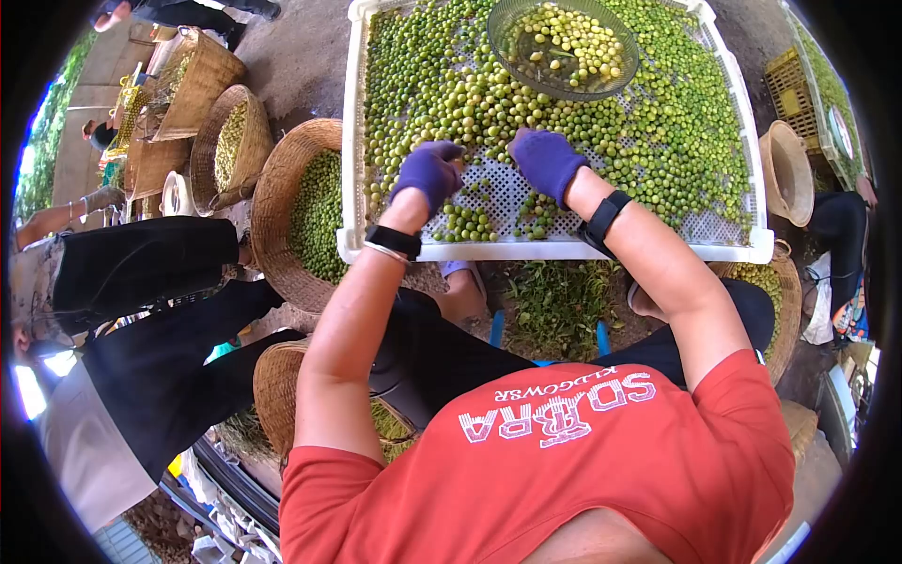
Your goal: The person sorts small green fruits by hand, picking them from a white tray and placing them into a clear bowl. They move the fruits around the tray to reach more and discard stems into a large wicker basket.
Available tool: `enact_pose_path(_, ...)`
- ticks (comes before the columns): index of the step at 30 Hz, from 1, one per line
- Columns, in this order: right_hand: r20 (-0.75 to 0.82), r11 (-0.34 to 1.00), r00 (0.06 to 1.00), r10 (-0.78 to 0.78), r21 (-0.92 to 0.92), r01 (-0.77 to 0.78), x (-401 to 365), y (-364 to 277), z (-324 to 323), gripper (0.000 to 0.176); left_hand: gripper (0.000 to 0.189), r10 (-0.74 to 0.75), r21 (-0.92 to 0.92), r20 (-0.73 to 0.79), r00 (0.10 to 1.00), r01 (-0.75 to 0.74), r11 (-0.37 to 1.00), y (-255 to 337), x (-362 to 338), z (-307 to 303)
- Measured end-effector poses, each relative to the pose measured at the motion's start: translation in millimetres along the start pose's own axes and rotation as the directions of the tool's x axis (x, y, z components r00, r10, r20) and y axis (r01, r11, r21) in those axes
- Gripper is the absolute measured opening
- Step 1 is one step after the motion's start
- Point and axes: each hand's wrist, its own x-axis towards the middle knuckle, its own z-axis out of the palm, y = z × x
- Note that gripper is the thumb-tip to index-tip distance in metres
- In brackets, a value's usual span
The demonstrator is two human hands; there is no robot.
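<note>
A white perforated tray (489, 250) lies in front of me, spread with small round green fruits (676, 141). My left hand (430, 174), in a purple glove, is over the tray's left half with its fingers curled in; what they hold, if anything, is hidden. My right hand (548, 165), gloved the same way, is closed just right of the middle, at the edge of the fruit pile, its fingertips hidden. Between and below the hands some perforated surface shows, with small groups of fruits. A clear bowl (503, 56) with paler yellowish fruits sits at the tray's far side.
Left of the tray stands a wicker basket (268, 207) of green fruits, with more baskets (218, 141) behind. People stand at the left, one with dark trousers (141, 258). A pale basket (787, 174) is at the right. Cut greenery (564, 305) lies below the tray.
</note>
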Motion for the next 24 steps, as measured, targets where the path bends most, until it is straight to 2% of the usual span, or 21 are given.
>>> enact_pose_path(1,-0.012,1.000,1.000,-0.003,0.025,0.003,0,1,1,0.014,0.026,0.068,0.174,0.007,0.998,-0.068,0.982,7,-4,4)
enact_pose_path(2,-0.021,0.999,1.000,-0.006,0.050,0.007,-1,3,3,0.014,0.031,0.099,0.186,0.020,0.995,-0.101,0.977,1,0,12)
enact_pose_path(3,-0.030,0.997,1.000,-0.010,0.074,0.012,-2,6,4,0.014,0.028,0.121,0.186,-0.016,0.993,-0.116,0.976,-1,5,22)
enact_pose_path(5,0.003,0.969,1.000,-0.007,0.245,0.006,-3,19,-5,0.015,0.027,0.268,0.260,0.037,0.963,-0.268,0.928,10,2,23)
enact_pose_path(6,0.018,0.944,1.000,-0.006,0.331,0.000,-3,27,-10,0.016,0.027,0.290,0.240,0.001,0.957,-0.282,0.929,16,1,25)
enact_pose_path(8,0.087,0.870,0.989,0.120,0.471,-0.147,-3,41,-37,0.021,0.027,0.335,0.209,-0.072,0.939,-0.314,0.926,25,0,27)
enact_pose_path(9,0.127,0.816,0.975,0.182,0.534,-0.222,-2,48,-51,0.024,0.027,0.400,0.216,-0.062,0.915,-0.379,0.900,26,2,29)
enact_pose_path(10,-0.137,0.881,0.962,0.237,0.447,-0.154,1,59,-61,0.022,0.027,0.465,0.222,-0.052,0.884,-0.444,0.868,25,7,31)
enact_pose_path(11,-0.395,0.935,0.884,0.249,0.335,-0.114,5,70,-71,0.021,0.027,0.529,0.225,-0.043,0.848,-0.507,0.832,23,12,36)
enact_pose_path(12,-0.627,0.973,0.748,0.217,0.202,-0.113,2,79,-81,0.020,0.027,0.544,0.284,0.053,0.837,-0.535,0.796,19,18,46)
enact_pose_path(13,-0.538,0.961,0.799,0.268,0.206,-0.183,-2,75,-91,0.018,0.026,0.531,0.372,0.113,0.840,-0.531,0.761,22,18,48)
enact_pose_path(15,-0.210,0.962,0.969,0.127,0.265,-0.068,-9,76,-90,0.015,0.024,0.531,0.411,0.084,0.843,-0.515,0.752,19,21,54)
enact_pose_path(17,0.024,0.978,0.998,0.065,0.198,-0.069,-22,61,-79,0.013,0.024,0.431,0.500,0.098,0.897,-0.419,0.758,21,24,57)
enact_pose_path(18,0.134,0.985,0.990,0.039,0.162,-0.061,-25,57,-74,0.012,0.024,0.316,0.501,0.066,0.947,-0.305,0.810,24,26,59)
enact_pose_path(21,0.038,0.995,0.995,0.095,-0.017,-0.095,-42,55,-44,0.010,0.023,0.444,0.452,0.006,0.896,-0.398,0.798,43,15,49)
enact_pose_path(22,0.099,0.989,0.984,0.147,-0.028,-0.145,-44,54,-41,0.007,0.022,0.481,0.370,0.015,0.876,-0.452,0.811,47,16,52)
enact_pose_path(24,0.040,0.991,0.990,0.133,-0.005,-0.133,-55,50,-35,0.007,0.019,0.557,0.296,0.065,0.828,-0.549,0.782,59,14,64)
